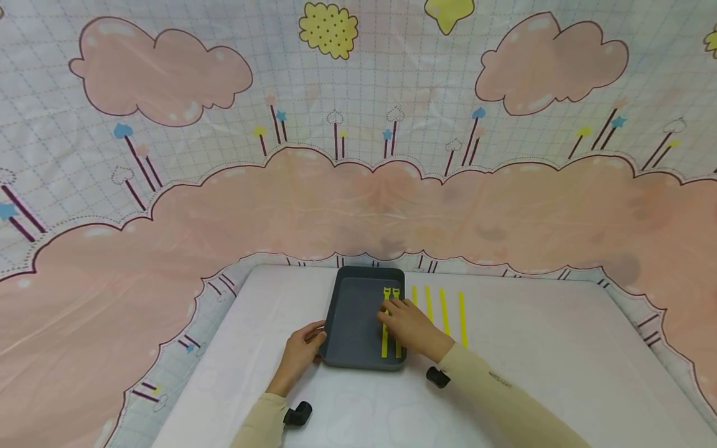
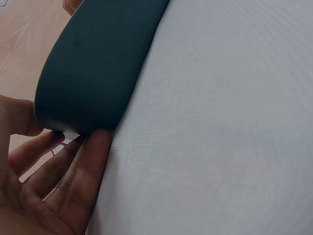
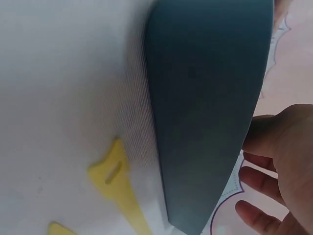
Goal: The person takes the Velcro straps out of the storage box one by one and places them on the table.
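A dark grey rectangular tray [image 1: 353, 311] lies on the white table. Inside it, along its right side, are two flat yellow cable straps, a left strap [image 1: 384, 348] and a right strap [image 1: 398, 350], with slotted heads at the far end. My left hand [image 1: 299, 351] touches the tray's left side near the front corner; in the left wrist view, its thumb is at the rim and its fingers reach along the wall. My right hand [image 1: 411, 326] reaches over the right rim, fingertips down at the left strap. In the right wrist view, its fingers are loosely bent and spread, their tips partly hidden by the wall.
Several more yellow straps [image 1: 462, 317] lie in a row on the table [image 1: 532, 348] right of the tray; one slotted strap head [image 3: 113, 174] shows close beside the wall. A patterned cloth [image 1: 381, 211] hangs behind the table. Each wrist carries a small black camera [image 1: 298, 414].
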